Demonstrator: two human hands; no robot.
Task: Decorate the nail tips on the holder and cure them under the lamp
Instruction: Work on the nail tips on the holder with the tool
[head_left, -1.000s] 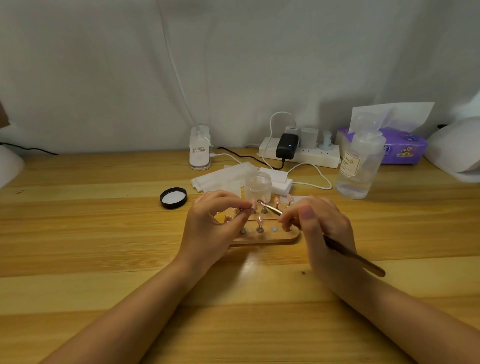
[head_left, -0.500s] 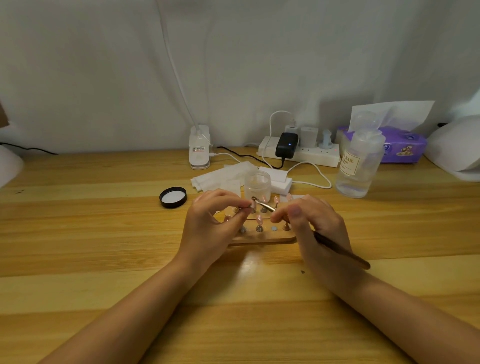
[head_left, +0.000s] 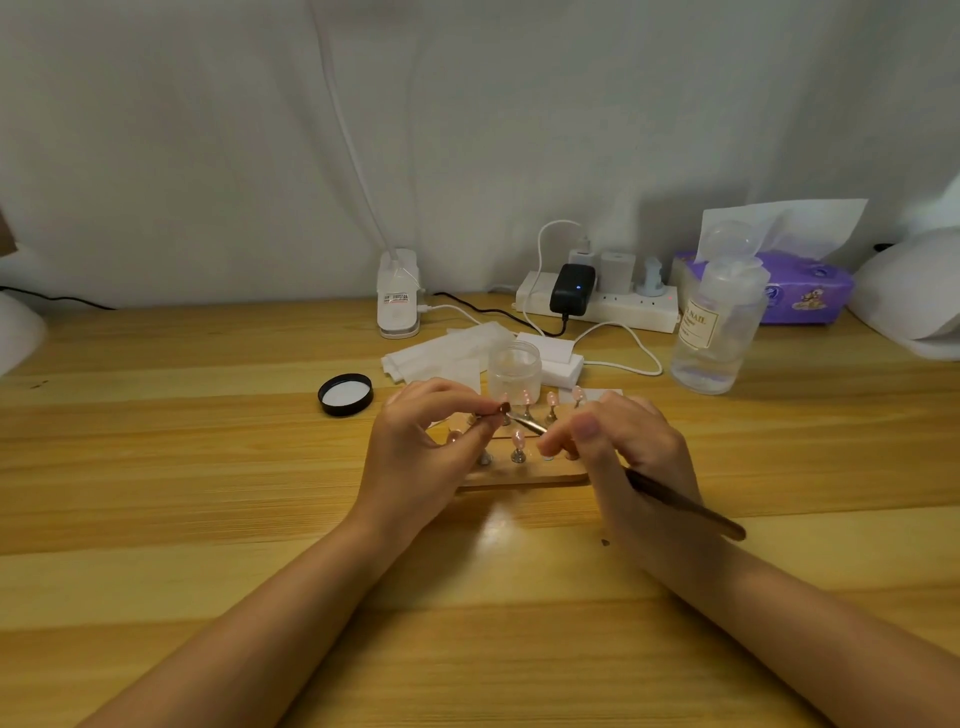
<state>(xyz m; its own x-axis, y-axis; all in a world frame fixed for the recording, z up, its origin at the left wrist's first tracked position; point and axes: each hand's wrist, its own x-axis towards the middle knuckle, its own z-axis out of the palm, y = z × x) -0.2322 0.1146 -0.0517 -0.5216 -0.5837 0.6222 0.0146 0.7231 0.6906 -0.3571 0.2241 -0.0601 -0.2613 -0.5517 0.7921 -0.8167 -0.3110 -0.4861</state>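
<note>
At centre frame, above the wooden holder (head_left: 524, 475) on the surface (head_left: 208, 467), the left hand (head_left: 421, 457) pinches one nail tip (head_left: 503, 409) on its stand while the right hand (head_left: 631, 467) grips a brush (head_left: 675, 501) touching it. A slip, I judge, could smear gel or knock neighbouring tips (head_left: 551, 401) over.

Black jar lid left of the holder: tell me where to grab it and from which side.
Pinch the black lid across its raised rim, coming straight down from above. It lies flat on the table, white liner up, apart from the left hand, so the rim looks free all round.
</note>
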